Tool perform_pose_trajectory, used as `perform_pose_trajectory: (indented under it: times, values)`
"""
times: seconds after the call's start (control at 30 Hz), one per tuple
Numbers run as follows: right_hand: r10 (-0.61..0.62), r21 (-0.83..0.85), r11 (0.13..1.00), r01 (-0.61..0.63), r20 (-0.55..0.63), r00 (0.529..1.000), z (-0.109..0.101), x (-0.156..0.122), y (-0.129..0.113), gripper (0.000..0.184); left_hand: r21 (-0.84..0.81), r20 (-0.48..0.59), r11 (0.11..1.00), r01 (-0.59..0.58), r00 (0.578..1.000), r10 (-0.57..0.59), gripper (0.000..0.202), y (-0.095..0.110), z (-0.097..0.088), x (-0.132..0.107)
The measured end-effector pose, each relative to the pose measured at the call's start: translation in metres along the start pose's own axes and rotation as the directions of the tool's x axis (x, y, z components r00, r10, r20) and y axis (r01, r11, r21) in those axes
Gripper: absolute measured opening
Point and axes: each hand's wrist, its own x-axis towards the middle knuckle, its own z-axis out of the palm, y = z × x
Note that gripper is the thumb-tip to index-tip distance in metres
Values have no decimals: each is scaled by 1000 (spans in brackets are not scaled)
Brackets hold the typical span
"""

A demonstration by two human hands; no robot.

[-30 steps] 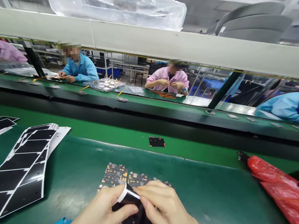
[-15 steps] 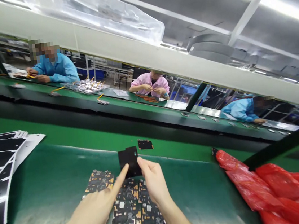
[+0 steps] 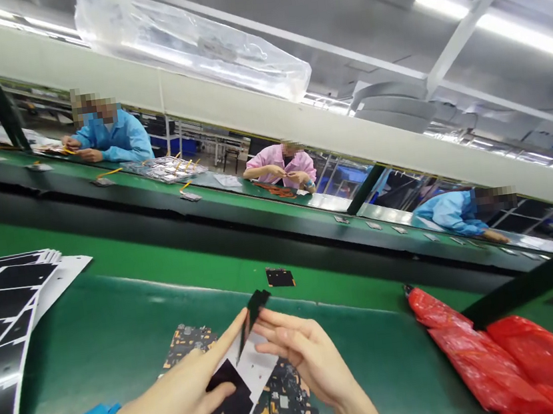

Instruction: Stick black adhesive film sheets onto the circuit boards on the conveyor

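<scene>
My left hand (image 3: 188, 392) holds a white backing sheet (image 3: 256, 370) with black stickers, its thumb lying over the face. Its stretched index finger reaches a thin black sticker (image 3: 251, 319), seen almost edge-on and tilted above the sheet's upper end. My right hand (image 3: 304, 348) has its fingertips closed against the same sticker from the right; the exact grip is partly hidden. Under the sheet and hands lie several black circuit boards (image 3: 290, 400) with copper-coloured patches. Another circuit board (image 3: 187, 342) shows beyond my left hand.
Stacked sheets of black stickers (image 3: 10, 334) lie at the left. A red plastic bag (image 3: 516, 352) rests at the right. One black board (image 3: 280, 277) sits on the green conveyor (image 3: 161, 254). Across the line, co-workers (image 3: 113, 129) sit beneath a white overhead beam (image 3: 243, 97).
The black sticker has turned from facing me to nearly edge-on. The sticker sheet has come up from beneath my left arm into view between my hands. My right hand has opened out to the right.
</scene>
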Motion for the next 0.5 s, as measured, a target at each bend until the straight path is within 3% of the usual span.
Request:
perform_pose_trajectory:
  times: [0.1, 0.17, 0.23, 0.33, 0.5]
  values:
    - [-121, -305, 948, 86, -97, 988, -1, 6, 1, 30, -156, 139, 986, 65, 989, -43, 91, 11, -11, -1]
    - [-164, -427, 899, 96, -126, 978, -4, 10, -3, 34, -270, 247, 959, 82, 969, -13, 88, 17, -20, -3]
    - [-124, -506, 859, 74, -65, 990, -7, 13, -11, 40, -406, 326, 910, 83, 943, 60, 79, 22, -26, -6]
    - [-29, -604, 795, 63, 66, 997, -11, 12, -25, 24, -541, 368, 836, 91, 920, 138, 65, 26, -28, -10]
    - [-35, -713, 695, 89, 89, 995, -6, 1, -34, 9, -507, 463, 845, 172, 881, 99, 38, 29, -29, -12]
